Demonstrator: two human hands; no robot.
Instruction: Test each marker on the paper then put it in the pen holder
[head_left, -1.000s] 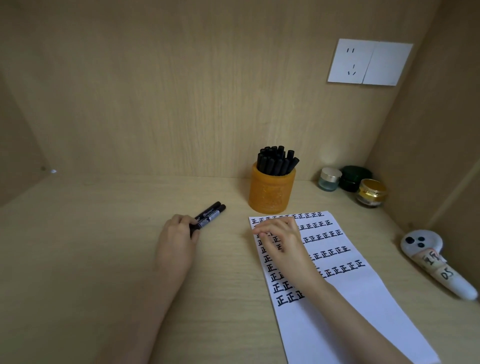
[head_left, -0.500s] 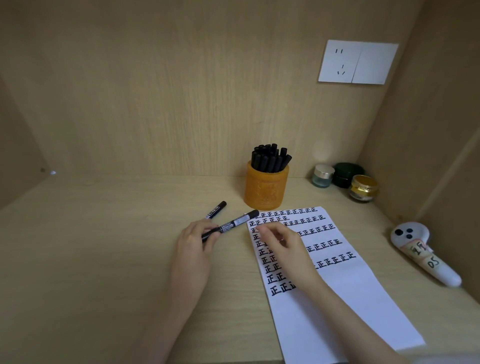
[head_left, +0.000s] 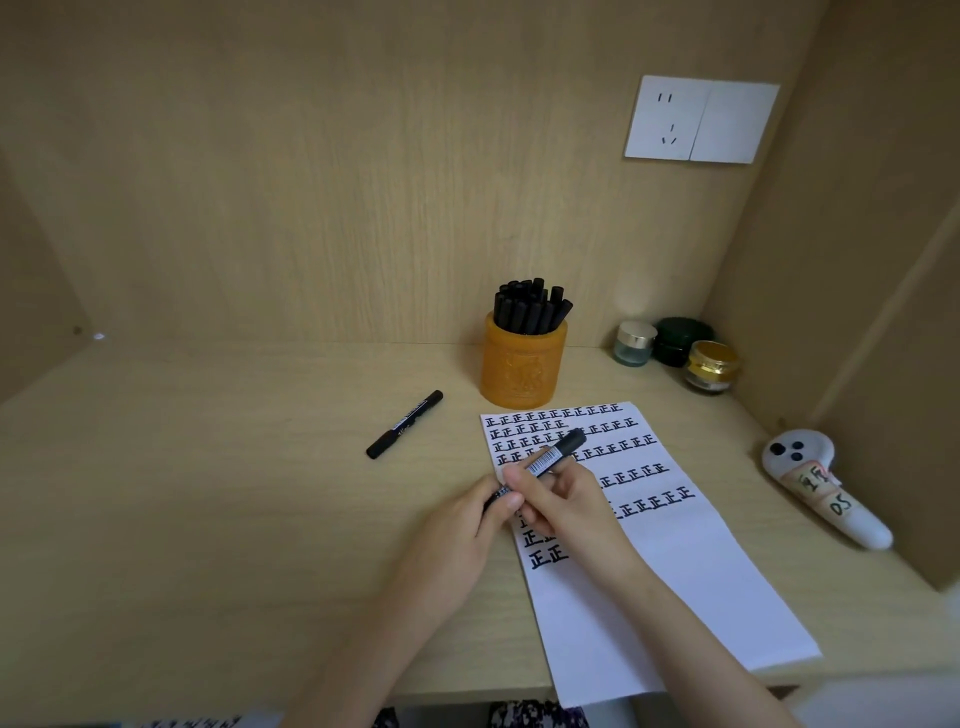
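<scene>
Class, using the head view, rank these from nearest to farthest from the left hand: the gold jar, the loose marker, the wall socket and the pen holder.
1. The loose marker, on the desk just beyond the left hand, slightly to its left.
2. The pen holder, further back and to the right.
3. The gold jar, in the far right corner.
4. The wall socket, high on the back wall.

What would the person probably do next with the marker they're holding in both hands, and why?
Most likely pull the cap off. The left hand and the right hand both grip the black marker just above the paper. No bare tip shows, so it seems capped, and it cannot make a test mark until opened.
</scene>
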